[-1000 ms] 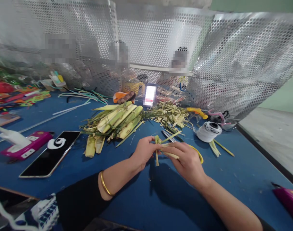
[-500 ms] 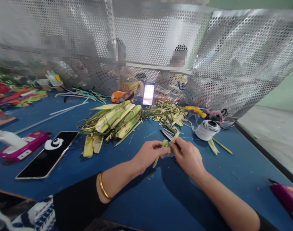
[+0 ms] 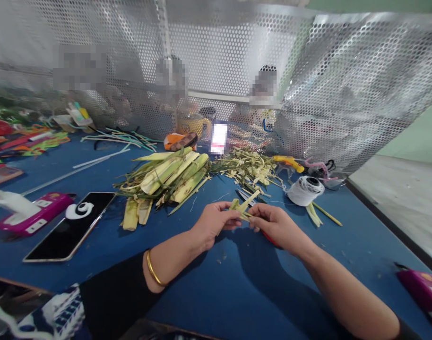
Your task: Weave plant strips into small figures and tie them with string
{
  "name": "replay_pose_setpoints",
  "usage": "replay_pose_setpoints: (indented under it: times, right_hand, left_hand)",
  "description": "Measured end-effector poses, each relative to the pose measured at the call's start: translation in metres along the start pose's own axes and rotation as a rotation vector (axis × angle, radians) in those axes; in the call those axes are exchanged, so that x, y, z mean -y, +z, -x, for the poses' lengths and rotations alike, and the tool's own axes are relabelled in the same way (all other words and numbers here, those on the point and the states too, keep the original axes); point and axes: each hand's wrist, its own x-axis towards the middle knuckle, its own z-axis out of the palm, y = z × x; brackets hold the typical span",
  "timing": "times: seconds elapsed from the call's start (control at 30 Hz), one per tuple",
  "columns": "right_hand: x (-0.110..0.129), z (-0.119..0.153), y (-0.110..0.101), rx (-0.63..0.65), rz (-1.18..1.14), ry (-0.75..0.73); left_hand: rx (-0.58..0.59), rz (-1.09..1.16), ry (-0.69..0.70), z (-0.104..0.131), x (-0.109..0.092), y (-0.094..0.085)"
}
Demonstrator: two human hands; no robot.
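My left hand (image 3: 216, 221) pinches a folded pale-green leaf strip (image 3: 245, 206) above the blue table. At the strip's right side, the thumb and fingertips of my right hand (image 3: 278, 225) close on one end. Another end points up and to the right between the hands. Scissors (image 3: 245, 195) lie under and behind my right hand; the blades and a bit of red handle show, the rest is hidden. Beyond my left hand is a stack of thick green leaf sheaths (image 3: 169, 174). A heap of leaf scraps (image 3: 249, 167) lies behind both hands.
A white thread spool (image 3: 304, 191) stands to the right, near the table edge. On the left are a phone (image 3: 56, 241) and a purple power strip (image 3: 56, 206). A lit phone (image 3: 219, 137) leans at the perforated screen (image 3: 216, 52), with people behind it.
The leaf strip has turned between my hands, and its loose end now points up to the right. My right hand has shifted slightly right and down, and the red scissor handle has come into view.
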Motion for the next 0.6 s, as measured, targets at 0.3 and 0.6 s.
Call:
replay_pose_setpoints:
  times: [0.3,0.6]
  right_hand:
    - [0.001,0.005,0.002,-0.125,0.358,-0.030]
    - [0.017,0.008,-0.003,-0.198,-0.117,-0.203]
  left_hand:
    - [0.012,0.015,0.032,-0.001,0.003,0.001]
    - [-0.041,-0.097,0.089,0.002,-0.005,0.001]
